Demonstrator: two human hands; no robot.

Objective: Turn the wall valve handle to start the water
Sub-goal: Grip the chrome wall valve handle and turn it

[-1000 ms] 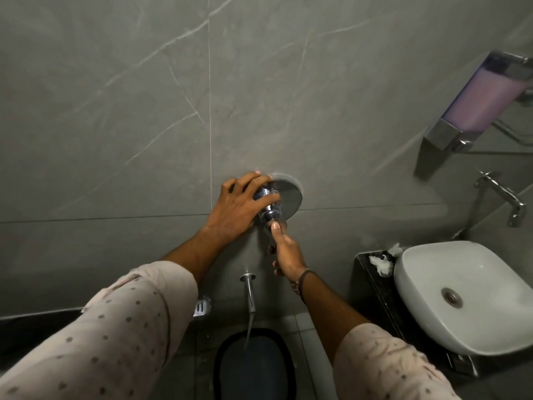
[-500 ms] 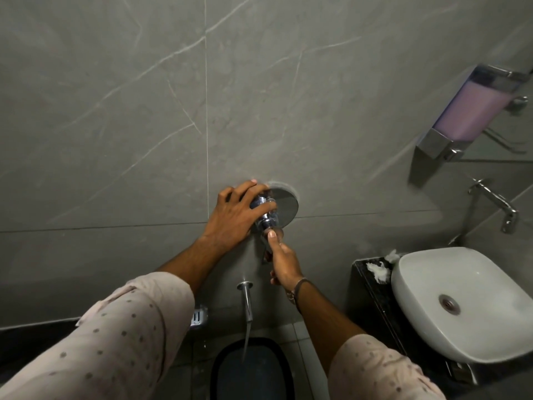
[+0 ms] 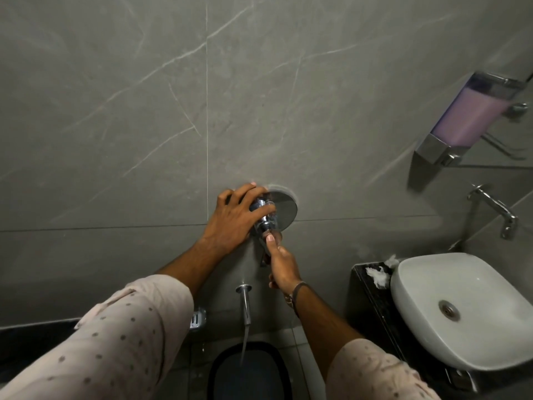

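On the grey tiled wall (image 3: 144, 111), near the middle of the view, sits a round chrome plate (image 3: 285, 209) with the valve handle (image 3: 266, 219) standing out from it. The handle's long axis runs from the plate out toward the camera and downward, its free end pointing down at the right hand.

The left hand (image 3: 235, 219) comes in from the left and lies over the upper part of the valve, fingers curled around the chrome body and thumb pressed across its front, so the hand is closed around it. The right hand (image 3: 282, 267) reaches up from below; its thumb presses on the lower end of the handle, and the other fingers are folded behind it, so that whether they wrap the handle cannot be told.

Directly below the valve a chrome spout (image 3: 245, 303) sticks out of the wall, and a thin stream of water (image 3: 244, 346) falls from it into a dark bucket (image 3: 248, 376) on the floor.

To the right a white basin (image 3: 461, 307) rests on a dark counter (image 3: 372, 301), with a wall tap (image 3: 494, 209) above it and a soap dispenser (image 3: 467, 119) of pinkish liquid higher on the wall.
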